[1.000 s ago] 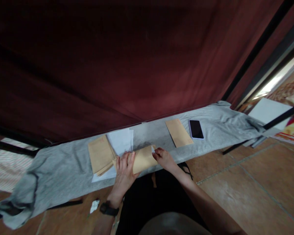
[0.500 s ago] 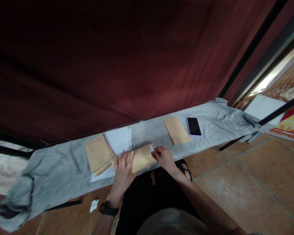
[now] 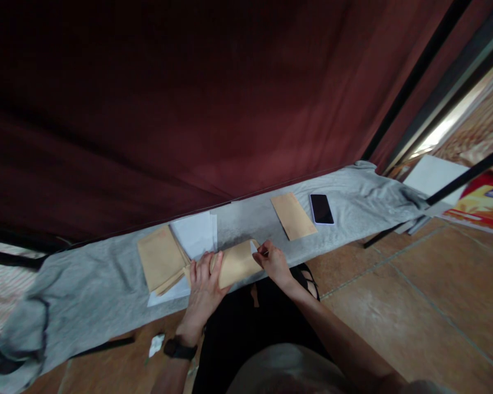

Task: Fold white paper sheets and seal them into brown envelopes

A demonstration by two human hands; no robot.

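Both hands are working at an envelope [image 3: 237,261] lying at the near edge of the cloth-covered desk [image 3: 107,295].

The left hand [image 3: 203,279] is pressing it flat, fingers spread open. The right hand [image 3: 274,261] is pinching closed on what seems to be a white sheet [image 3: 253,247] showing at its mouth. Keeping the left palm firm and the sheet square to the opening is probably what is stopping it from crumpling. A stack [image 3: 158,262] and a phone [image 3: 321,208] are lying nearby. No writing is showing clearly enough to read.
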